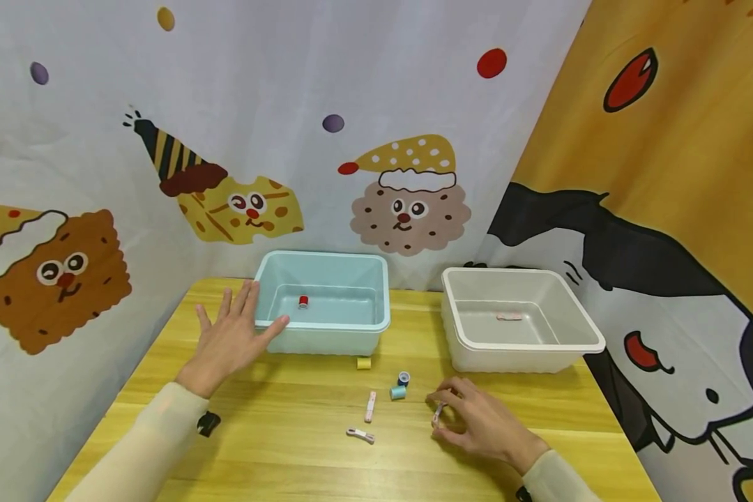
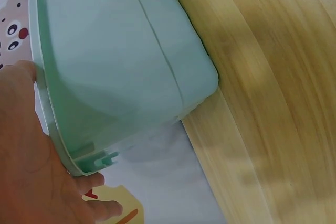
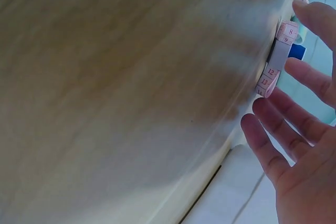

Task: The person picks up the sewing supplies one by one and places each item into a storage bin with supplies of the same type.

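Observation:
My left hand (image 1: 232, 341) rests with spread fingers on the left end of the light blue bin (image 1: 326, 339); the left wrist view shows it at the rim. A red thread spool (image 1: 303, 301) is inside this bin. My right hand (image 1: 486, 425) reaches around a folded measuring tape (image 3: 274, 64) on the table, thumb and fingers apart on either side of it. Left of that hand lie two more folded measuring tapes, one upright in view (image 1: 370, 406) and one slanted (image 1: 360, 436). A light blue spool (image 1: 398, 393) and a dark blue spool (image 1: 404, 378) sit together behind them.
A white bin (image 1: 527, 359) stands at the back right with a pink folded measuring tape (image 1: 509, 316) inside. The yellow spool (image 1: 364, 363) lies by the front of the light blue bin. A printed curtain (image 1: 257, 84) hangs behind the wooden table (image 1: 276, 446).

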`<state>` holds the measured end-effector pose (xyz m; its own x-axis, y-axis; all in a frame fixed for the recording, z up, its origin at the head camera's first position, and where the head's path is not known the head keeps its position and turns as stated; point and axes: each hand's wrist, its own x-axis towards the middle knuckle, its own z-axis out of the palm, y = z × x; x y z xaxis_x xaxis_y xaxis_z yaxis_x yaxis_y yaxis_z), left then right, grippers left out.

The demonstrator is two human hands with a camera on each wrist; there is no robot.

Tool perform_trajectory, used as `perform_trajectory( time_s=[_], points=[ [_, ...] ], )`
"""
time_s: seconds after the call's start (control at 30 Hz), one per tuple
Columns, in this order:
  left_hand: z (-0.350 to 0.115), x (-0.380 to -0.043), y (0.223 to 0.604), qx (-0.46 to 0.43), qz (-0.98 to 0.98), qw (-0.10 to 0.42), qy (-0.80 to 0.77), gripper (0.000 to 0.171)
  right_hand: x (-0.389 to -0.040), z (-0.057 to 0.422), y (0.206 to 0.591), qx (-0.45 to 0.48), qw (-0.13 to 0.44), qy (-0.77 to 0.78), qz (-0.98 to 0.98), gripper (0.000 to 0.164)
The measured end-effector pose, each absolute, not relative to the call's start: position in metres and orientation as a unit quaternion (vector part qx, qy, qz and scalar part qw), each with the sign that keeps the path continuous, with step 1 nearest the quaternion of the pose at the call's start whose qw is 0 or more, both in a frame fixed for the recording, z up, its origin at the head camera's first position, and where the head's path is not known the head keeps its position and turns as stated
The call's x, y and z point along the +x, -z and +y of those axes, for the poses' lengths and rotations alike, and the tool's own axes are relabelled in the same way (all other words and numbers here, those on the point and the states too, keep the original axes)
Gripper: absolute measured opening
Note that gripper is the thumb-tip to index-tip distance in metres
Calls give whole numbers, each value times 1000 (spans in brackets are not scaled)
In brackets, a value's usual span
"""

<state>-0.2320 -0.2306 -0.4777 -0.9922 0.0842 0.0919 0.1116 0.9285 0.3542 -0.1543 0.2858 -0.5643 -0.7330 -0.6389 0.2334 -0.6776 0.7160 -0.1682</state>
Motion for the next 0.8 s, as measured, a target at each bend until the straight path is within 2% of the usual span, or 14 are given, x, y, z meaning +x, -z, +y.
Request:
perform_trajectory(
  time_s=[0.3,0.63,0.8],
  points=[
    [-229,-233,477,-49,-982,35,182,115,-155,283,564,350,67,-123,-926,46],
    [-229,-233,478,-48,-982,32,182,116,-153,282,568,362,106,-129,-917,22],
    [-229,-232,478,-47,-981,30,184,115,-154,281,568,366,110,-139,-914,19]
  ],
)
